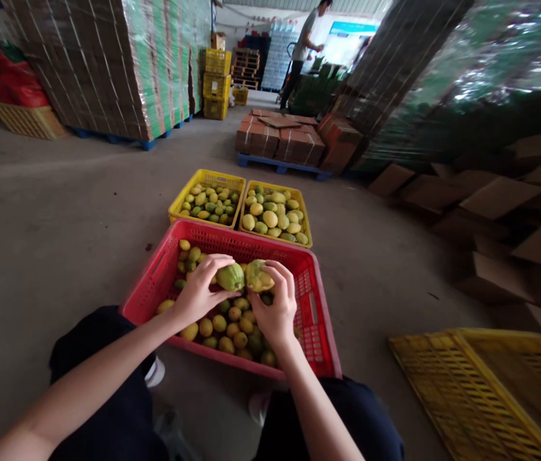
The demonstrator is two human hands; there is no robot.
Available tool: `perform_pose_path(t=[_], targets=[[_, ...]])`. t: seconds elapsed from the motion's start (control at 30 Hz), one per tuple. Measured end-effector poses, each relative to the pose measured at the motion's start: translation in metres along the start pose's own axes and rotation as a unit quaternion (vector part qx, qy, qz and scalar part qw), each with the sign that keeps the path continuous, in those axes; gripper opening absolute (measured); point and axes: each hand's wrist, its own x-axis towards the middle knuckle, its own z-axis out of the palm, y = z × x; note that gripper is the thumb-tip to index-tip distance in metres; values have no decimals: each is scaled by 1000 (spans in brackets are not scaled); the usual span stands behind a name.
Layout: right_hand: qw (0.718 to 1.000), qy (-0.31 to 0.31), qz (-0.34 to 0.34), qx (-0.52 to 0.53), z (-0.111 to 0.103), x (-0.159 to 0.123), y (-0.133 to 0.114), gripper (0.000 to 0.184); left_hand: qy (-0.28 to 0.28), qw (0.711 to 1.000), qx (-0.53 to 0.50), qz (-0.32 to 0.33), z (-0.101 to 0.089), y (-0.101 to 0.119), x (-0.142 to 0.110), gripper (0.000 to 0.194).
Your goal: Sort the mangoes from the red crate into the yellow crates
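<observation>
My left hand [207,285] is closed on a green lemon [230,277], thumb below and fingers above. Right beside it, my right hand [276,302] grips a yellow-green lemon [258,276] with a bumpy skin. Both fruits are held up close together over a red plastic crate [321,307]. Many yellow and green lemons [226,344] lie loose in that crate, partly hidden by my hands. Just beyond its far wall stand two yellow crates, the left one [173,208] with smaller, greener lemons and the right one [309,224] with larger, paler ones.
At right lies a yellow crate [467,390], with open cardboard boxes [500,198] behind it. Ahead, strapped cartons [299,144] sit on a blue pallet [282,166]. Wrapped stacks [92,70] rise at left, near stacked yellow crates [216,83]. A person [303,48] stands at the back.
</observation>
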Motion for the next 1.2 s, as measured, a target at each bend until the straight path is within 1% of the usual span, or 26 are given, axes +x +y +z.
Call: perform_pose_path(t=[0.13, 0.37, 0.47, 0.67, 0.73, 0.9, 0.97, 1.1, 1.2], targets=[[1000, -11, -2, -7, 2, -3, 1, 56, 3, 1000, 14, 0, -1, 0, -2, 49], [999, -15, -32, -8, 6, -6, 5, 63, 7, 998, 58, -5, -2, -1, -8, 49], [999, -12, -38, -11, 7, -7, 6, 65, 11, 998, 56, -10, -2, -1, -9, 48], [1000, -8, -28, -6, 9, -9, 5, 64, 9, 999, 40, -24, 0, -2, -9, 46], [999, -4, -33, -10, 8, -8, 5, 65, 10, 999, 23, -40, 1, -2, -9, 47], [998, 12, -54, -13, 8, -5, 5, 67, 0, 990, -54, -130, 6, -3, -10, 52], [998, 13, -63, -12, 9, -5, 5, 67, -7, 986, -73, -153, 7, -3, -11, 52], [998, 12, -69, -8, 10, -5, 6, 64, -10, 984, -81, -156, 7, -4, -12, 51], [999, 0, -34, 8, 8, -3, 5, 58, -6, 982, -89, -168, 5, -3, -9, 52]])
